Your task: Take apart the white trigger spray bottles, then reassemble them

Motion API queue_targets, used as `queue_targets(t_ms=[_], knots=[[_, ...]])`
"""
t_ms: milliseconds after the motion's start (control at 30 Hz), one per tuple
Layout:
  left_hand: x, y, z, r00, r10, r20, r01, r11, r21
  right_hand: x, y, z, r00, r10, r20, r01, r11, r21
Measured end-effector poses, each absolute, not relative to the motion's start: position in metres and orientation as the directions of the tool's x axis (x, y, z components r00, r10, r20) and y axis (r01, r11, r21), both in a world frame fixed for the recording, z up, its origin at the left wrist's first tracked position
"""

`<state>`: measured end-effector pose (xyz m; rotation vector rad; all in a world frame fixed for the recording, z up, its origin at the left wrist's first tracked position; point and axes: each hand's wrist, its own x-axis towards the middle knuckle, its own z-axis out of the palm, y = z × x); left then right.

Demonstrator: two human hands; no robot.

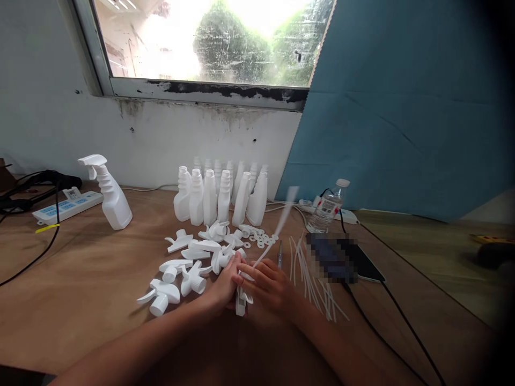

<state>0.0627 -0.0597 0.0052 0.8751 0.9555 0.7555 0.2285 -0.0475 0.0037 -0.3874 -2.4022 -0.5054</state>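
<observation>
A white trigger spray head (240, 306) is held upside down in my left hand (222, 283), its nozzle end pointing toward me. My right hand (273, 284) is closed around the base of a thin white dip tube (281, 220), right against the spray head. The tube rises up and to the right, its upper end blurred by motion. My fingers hide the joint between tube and head. Several loose spray heads (197, 252) lie to the left of my hands. White ring washers (261, 237) are scattered just beyond them, and loose dip tubes (308, 273) lie to the right.
White bottles (209, 198) without heads stand in rows by the wall. One bottle with a spray head (115, 198) stands at left, near a power strip (68, 206). At right are a water bottle (326, 209), a dark phone-like device (362, 260), cables and a slim pen-like tool (280, 254).
</observation>
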Motion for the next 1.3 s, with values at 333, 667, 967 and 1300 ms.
queue_targets(t_ms=[333, 667, 967, 1300], knots=[[-0.051, 0.024, 0.084, -0.195, 0.797, 0.572, 0.720, -0.280, 0.635, 0.242, -0.050, 0.067, -0.042, 0.609, 0.792, 0.403, 0.736, -0.545], [-0.138, 0.114, 0.041, -0.267, 0.913, 0.308, 0.787, 0.022, 0.617, 0.233, -0.043, 0.184, 0.048, 0.853, 0.519, -0.094, 0.521, -0.848], [-0.139, 0.107, 0.039, -0.249, 0.920, 0.303, 0.845, 0.054, 0.532, 0.242, -0.042, 0.187, -0.127, 0.889, 0.441, -0.162, 0.420, -0.893], [-0.141, 0.024, 0.139, -0.238, 0.866, 0.440, 0.954, 0.124, 0.273, 0.264, -0.060, 0.194, -0.038, 0.745, 0.666, -0.471, 0.575, -0.669]])
